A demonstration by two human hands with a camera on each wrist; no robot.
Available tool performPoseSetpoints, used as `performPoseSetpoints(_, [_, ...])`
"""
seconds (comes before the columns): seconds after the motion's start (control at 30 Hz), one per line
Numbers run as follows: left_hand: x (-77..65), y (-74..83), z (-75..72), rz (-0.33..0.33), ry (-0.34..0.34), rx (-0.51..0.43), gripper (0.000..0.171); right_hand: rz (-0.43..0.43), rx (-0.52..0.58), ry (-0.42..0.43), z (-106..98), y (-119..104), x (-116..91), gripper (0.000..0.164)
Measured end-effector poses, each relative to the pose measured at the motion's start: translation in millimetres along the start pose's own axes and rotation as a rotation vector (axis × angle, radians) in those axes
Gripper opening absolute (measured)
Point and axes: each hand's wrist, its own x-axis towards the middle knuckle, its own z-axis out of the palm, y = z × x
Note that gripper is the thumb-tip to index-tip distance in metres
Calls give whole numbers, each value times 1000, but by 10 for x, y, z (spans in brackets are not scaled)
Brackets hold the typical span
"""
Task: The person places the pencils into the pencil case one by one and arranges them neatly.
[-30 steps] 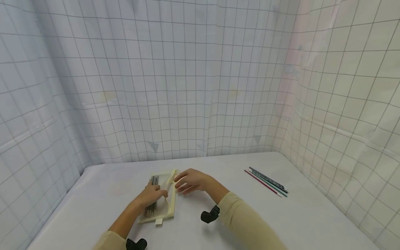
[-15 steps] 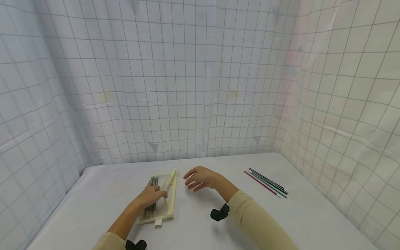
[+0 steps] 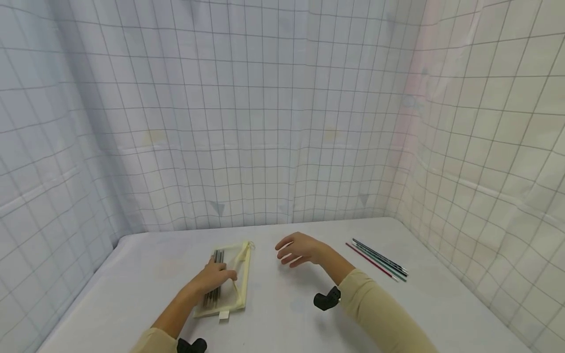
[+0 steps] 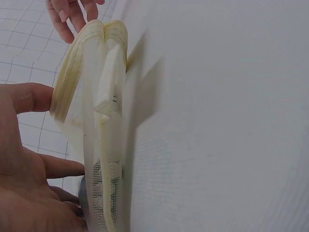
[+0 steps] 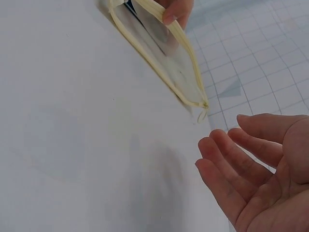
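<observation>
In the head view a translucent mesh zip pouch (image 3: 229, 287) with pale yellow edging lies left of centre, several dark pencils (image 3: 214, 295) showing through it. My left hand (image 3: 213, 277) holds it from above, fingers over the pencils and thumb at the zipped edge. That yellow edge (image 4: 67, 89) stands up under the thumb in the left wrist view, so the mouth gapes. Off the pouch's right side, my right hand (image 3: 300, 249) hovers with loosely bent fingers and nothing in them. A small zip pull loop (image 5: 203, 114) hangs at the pouch's far corner, near the right fingertips.
Several more pencils (image 3: 379, 260), red, green and dark patterned, lie together at the right of the white table (image 3: 282, 323). A small white tab (image 3: 224, 315) sticks out from the pouch's near edge. Grid-patterned curtains (image 3: 247, 122) enclose the back and sides.
My right hand has drawn away from the pouch's zipped edge, moving right toward the loose pencils. The left hand and the pouch have stayed in place.
</observation>
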Motion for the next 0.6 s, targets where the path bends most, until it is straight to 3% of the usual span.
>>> performPoseSetpoints(0.6, [-13,15,-30,-6,-7,-9,87,36,-33,64,-472,243,-178,40])
